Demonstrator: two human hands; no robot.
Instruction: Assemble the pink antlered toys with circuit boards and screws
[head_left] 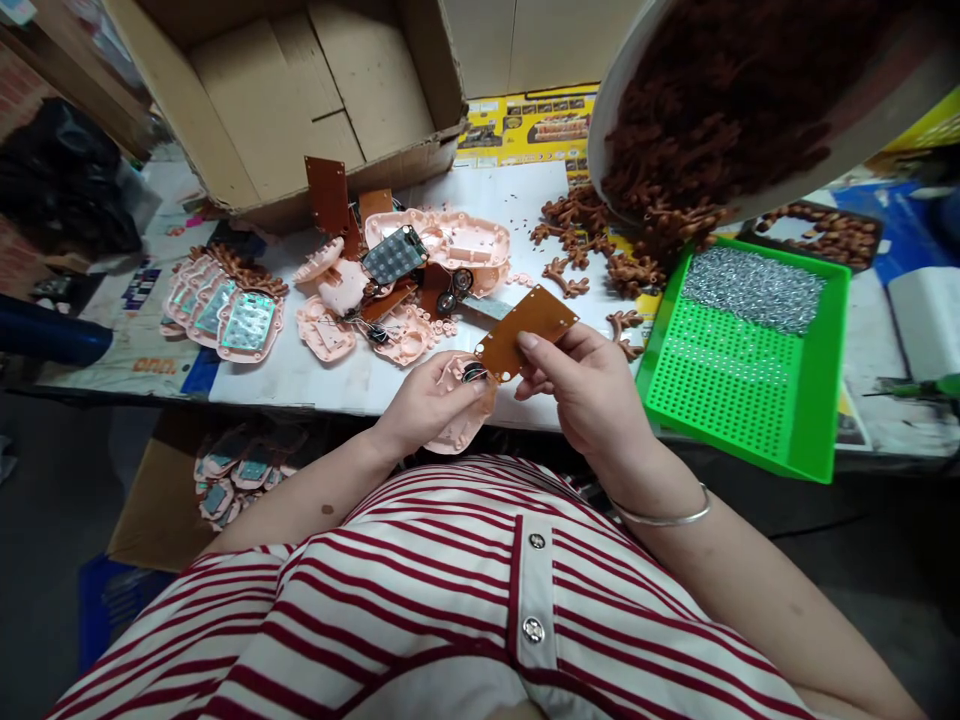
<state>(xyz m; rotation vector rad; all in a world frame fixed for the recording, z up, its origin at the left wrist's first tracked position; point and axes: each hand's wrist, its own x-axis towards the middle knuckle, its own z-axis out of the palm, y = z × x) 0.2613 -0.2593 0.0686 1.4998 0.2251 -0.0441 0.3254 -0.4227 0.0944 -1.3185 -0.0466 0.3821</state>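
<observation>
My left hand (pixel 429 400) is closed around a pink plastic shell (pixel 459 428) with a small black round part (pixel 474 373) sitting in it. My right hand (pixel 577 385) pinches a brown circuit board (pixel 525 325) by its lower edge and holds it tilted over the shell. Both hands hover at the near edge of the white table (pixel 330 375), above my striped shirt. A silver bangle circles my right wrist.
A heap of pink shells, brown boards and keypads (pixel 394 270) lies behind the hands. Finished pink pieces (pixel 225 310) are stacked at left. A green tray (pixel 750 400) holds small metal screws (pixel 754 288) at right. A white bowl (pixel 615 110) of brown antler parts, a cardboard box (pixel 300 100).
</observation>
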